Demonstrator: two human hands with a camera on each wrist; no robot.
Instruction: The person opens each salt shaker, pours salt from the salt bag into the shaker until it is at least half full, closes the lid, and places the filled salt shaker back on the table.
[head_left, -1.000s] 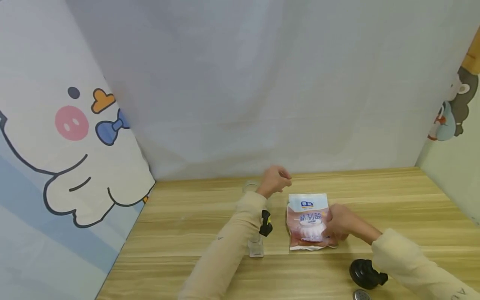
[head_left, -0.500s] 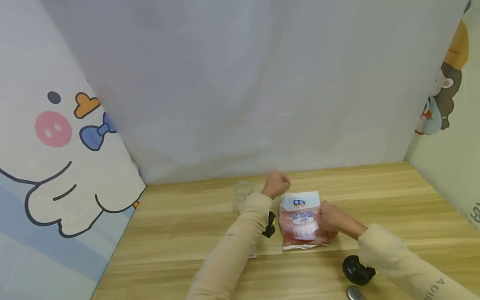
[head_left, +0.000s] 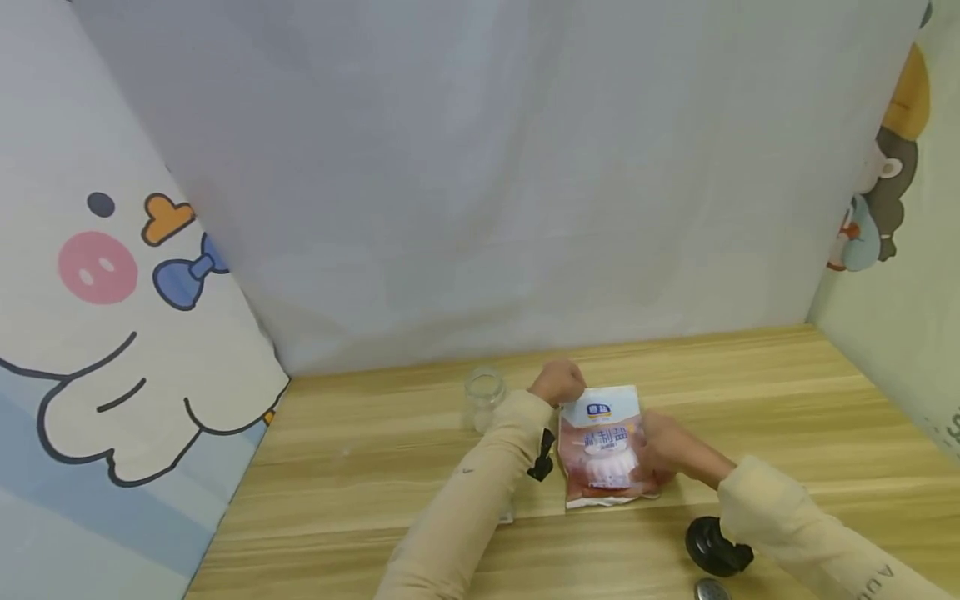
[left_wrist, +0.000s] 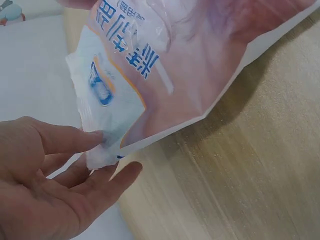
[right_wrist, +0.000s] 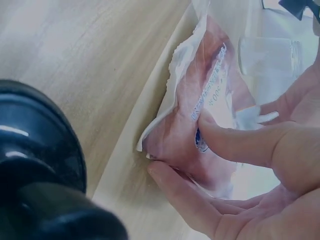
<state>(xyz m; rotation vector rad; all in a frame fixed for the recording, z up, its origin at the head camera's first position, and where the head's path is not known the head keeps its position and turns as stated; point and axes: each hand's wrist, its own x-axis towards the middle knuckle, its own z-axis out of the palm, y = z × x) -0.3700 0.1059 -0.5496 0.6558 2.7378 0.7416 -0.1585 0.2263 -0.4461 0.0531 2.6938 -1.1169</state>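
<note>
A salt bag (head_left: 603,450), pinkish brown with a white top and blue Chinese print, lies on the wooden table. My left hand (head_left: 558,382) pinches its top left corner between thumb and fingers, as the left wrist view shows. On the opposite side, my right hand (head_left: 662,450) grips the bag's edge, the thumb on the printed face and the fingers beneath. The right wrist view shows the bag's crimped bottom edge (right_wrist: 172,87) lifted slightly. To the left of the bag stands a clear glass jar (head_left: 483,390), partly hidden by my left sleeve.
A round black piece (head_left: 716,546) lies beside my right sleeve, with a small silver disc (head_left: 711,590) in front of it. A clear object (head_left: 507,512) shows only partly past my left forearm. Grey cloth (head_left: 480,208) hangs behind the table (head_left: 360,467).
My left hand has come down from above onto the bag's top corner and now pinches it. The right hand keeps its hold. The head view has shifted, uncovering more of the jar.
</note>
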